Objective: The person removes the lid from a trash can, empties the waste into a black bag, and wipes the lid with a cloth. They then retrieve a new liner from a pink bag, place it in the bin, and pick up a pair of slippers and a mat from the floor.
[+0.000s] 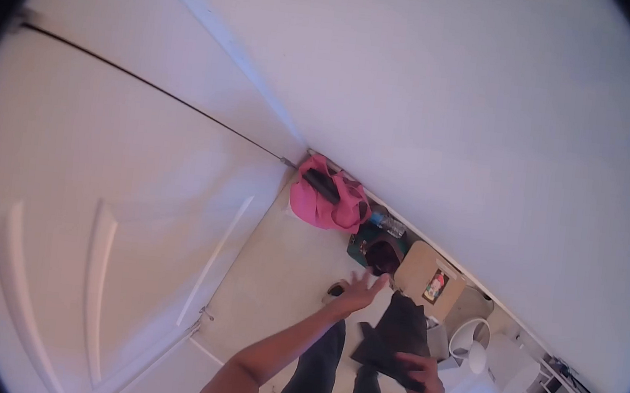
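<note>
white wall (455,104) fills most of what we see, meeting a panelled door (159,149) on the left and a pale floor (270,261) below. along the foot of that wall we find the belongings in a row, probably pushed there so that we can walk past and the door can swing. the pink bag (310,207) slumps into the corner by the door, perhaps because it is too soft to stand unaided, and a tan panel (418,272) stands farther along, seemingly leaning on the wall for support.

the dark cloth (405,321) is in front of our legs, above the floor, in the right hand (426,381). we see those fingers pinching its near edge, which likely lets the rest hang loose. it looks soft, creased and nearly black, with a brownish cast on its far part; we cannot tell whether it is one piece or two. the left hand (358,295) reaches forward just beyond it, fingers spread, with nothing we can make out in them, near the green bag (358,245). smaller again, a clear bottle (390,224) lies between bag and wall, seemingly wedged to stop it rolling.
</note>
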Demonstrator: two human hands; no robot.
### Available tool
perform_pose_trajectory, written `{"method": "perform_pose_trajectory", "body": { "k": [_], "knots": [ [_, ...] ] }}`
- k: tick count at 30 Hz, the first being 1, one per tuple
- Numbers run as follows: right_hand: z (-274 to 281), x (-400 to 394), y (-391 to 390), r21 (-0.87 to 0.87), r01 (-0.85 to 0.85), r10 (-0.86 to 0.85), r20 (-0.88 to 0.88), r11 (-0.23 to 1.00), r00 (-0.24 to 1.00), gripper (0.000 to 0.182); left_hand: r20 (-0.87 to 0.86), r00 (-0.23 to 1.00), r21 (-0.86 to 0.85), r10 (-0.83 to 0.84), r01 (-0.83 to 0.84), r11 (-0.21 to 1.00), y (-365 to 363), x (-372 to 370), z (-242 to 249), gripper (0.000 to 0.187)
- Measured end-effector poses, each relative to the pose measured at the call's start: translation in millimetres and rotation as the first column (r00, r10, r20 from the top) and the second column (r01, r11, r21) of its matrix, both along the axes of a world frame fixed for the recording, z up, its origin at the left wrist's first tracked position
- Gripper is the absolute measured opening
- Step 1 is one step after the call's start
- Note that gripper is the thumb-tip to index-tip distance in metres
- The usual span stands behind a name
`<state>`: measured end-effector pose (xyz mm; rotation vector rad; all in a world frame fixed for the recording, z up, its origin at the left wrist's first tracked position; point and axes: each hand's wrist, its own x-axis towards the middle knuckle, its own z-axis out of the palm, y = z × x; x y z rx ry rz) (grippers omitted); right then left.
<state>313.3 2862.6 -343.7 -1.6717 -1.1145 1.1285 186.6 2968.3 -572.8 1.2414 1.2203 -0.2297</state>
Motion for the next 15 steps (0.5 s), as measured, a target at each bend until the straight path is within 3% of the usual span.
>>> {"method": "perform_pose_trajectory", "body": {
  "k": [1, 2, 3, 4, 5, 6, 7, 8, 10, 12, 15],
  "knots": [
    [26.0, -2.2, 8.6, 0.079, -0.132, 0.130, 0.031, 0.988, 0.991, 0.018, -0.266, 0.939, -0.066, 0.216, -0.241, 0.968, -28.2, 1.5, -4.6, 0.082],
    [43.2, -3.7, 5.6, 0.074, -0.117, 0.115, 0.037, 0.990, 0.993, 0.018, -0.260, 0.945, -0.072, 0.200, -0.226, 0.971, -49.6, -8.5, -16.6, 0.082],
    [60.1, -3.2, -2.0, 0.097, -0.290, 0.296, -0.055, 0.952, 0.954, 0.018, -0.143, 0.855, -0.334, 0.498, -0.515, 0.789, -67.2, -23.6, -32.0, 0.085],
    [77.6, -3.7, -14.1, 0.132, -0.449, 0.465, -0.146, 0.884, 0.873, 0.018, -0.128, 0.647, -0.592, 0.752, -0.658, 0.465, -84.0, -36.7, -31.4, 0.088],
    [90.9, -2.2, -22.8, 0.137, -0.440, 0.457, -0.134, 0.887, 0.879, 0.018, 0.065, 0.435, -0.866, 0.898, -0.423, 0.268, -84.2, -40.6, -16.4, 0.084],
    [107.2, -3.1, -36.8, 0.162, -0.497, 0.522, -0.188, 0.852, 0.832, 0.021, 0.075, 0.446, -0.867, 0.892, -0.413, 0.279, -81.9, -40.3, 5.5, 0.084],
    [123.7, -4.3, -54.9, 0.184, -0.547, 0.577, -0.248, 0.817, 0.778, 0.024, 0.043, 0.371, -0.861, 0.928, -0.458, 0.223, -80.2, -38.4, 26.1, 0.075],
    [135.4, -2.2, -75.8, 0.188, -0.536, 0.567, -0.240, 0.823, 0.788, 0.024, 0.024, 0.291, -0.851, 0.956, -0.496, 0.172, -73.6, -34.4, 44.7, 0.067],
    [149.5, 10.6, -126.4, 0.159, -0.491, 0.507, -0.438, 0.857, 0.743, 0.042, -0.001, 0.151, -0.879, 0.989, -0.472, 0.071, -61.9, -27.8, 73.4, 0.051],
    [164.1, 25.4, -186.9, 0.121, -0.434, 0.443, -0.405, 0.893, 0.800, 0.038, 0.004, 0.189, -0.922, 0.982, -0.380, 0.077, -53.0, -27.3, 127.6, 0.048],
    [182.4, 46.7, -280.0, 0.053, -0.271, 0.274, -0.299, 0.961, 0.914, 0.030, 0.299, 0.188, -0.859, 0.935, -0.373, 0.350, -58.3, -1.0, 198.2, 0.036]
  ]
}}
